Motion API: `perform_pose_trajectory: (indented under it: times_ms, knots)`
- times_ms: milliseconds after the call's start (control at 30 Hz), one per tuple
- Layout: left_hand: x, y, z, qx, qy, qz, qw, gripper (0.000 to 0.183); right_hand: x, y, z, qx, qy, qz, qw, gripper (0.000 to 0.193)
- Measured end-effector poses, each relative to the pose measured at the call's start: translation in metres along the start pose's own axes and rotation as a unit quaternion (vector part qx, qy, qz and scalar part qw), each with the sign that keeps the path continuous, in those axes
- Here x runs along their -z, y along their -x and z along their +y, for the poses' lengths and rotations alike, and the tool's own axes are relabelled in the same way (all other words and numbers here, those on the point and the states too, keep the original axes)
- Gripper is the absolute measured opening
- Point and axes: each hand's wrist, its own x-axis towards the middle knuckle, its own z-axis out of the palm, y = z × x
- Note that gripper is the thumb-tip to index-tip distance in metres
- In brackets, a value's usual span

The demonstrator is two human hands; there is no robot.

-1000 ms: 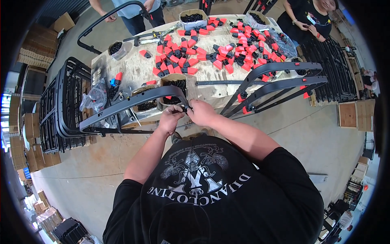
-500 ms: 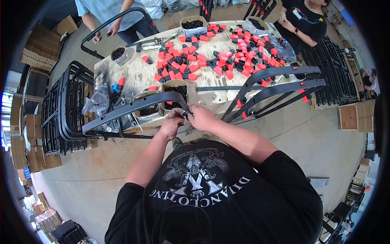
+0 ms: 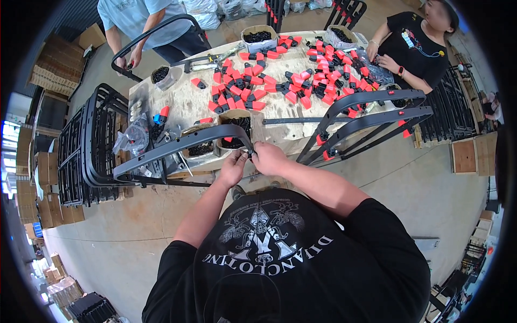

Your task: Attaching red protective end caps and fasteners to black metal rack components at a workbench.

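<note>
A black bent-tube frame slants across in front of me, its curved end coming down between my hands. My right hand is closed around the tube just below that bend. Against the same spot, the fingers of my left hand are pinched together; whatever small part they may hold is hidden. Just beyond my hands stands an open box of small black parts, with another such box to its left, partly behind the tube.
Many red-and-black plastic pieces lie across the wooden table. More black frames lean at the right and stand stacked at the left. One co-worker holds a frame far left; another stands far right.
My left hand has shifted slightly right, its fingers now closer to the tube. The right co-worker's hands have moved to the clear plastic bag; the left co-worker's hands have lowered along the frame.
</note>
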Motion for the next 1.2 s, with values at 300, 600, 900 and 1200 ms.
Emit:
perform_pose_trajectory:
  times_ms: [300, 600, 900, 1200]
  knots:
    - [0.005, 0.017, 0.012, 0.019, -0.078, 0.059, 0.995, 0.032, -0.007, 0.005, 0.038, -0.153, -0.339, -0.077, 0.925, 0.031]
    - [0.021, -0.016, 0.022, -0.164, -0.351, 0.132, 0.913, 0.021, 0.01, 0.031, 0.025, -0.269, -0.563, -0.148, 0.767, 0.026]
    - [0.019, -0.089, 0.04, 0.138, -0.526, 0.007, 0.839, 0.045, 0.004, 0.071, 0.071, -0.278, -0.55, -0.104, 0.781, 0.022]
    - [0.023, -0.074, 0.073, 0.138, -0.509, 0.037, 0.849, 0.045, 0.017, 0.104, 0.073, -0.304, -0.537, -0.042, 0.786, 0.025]
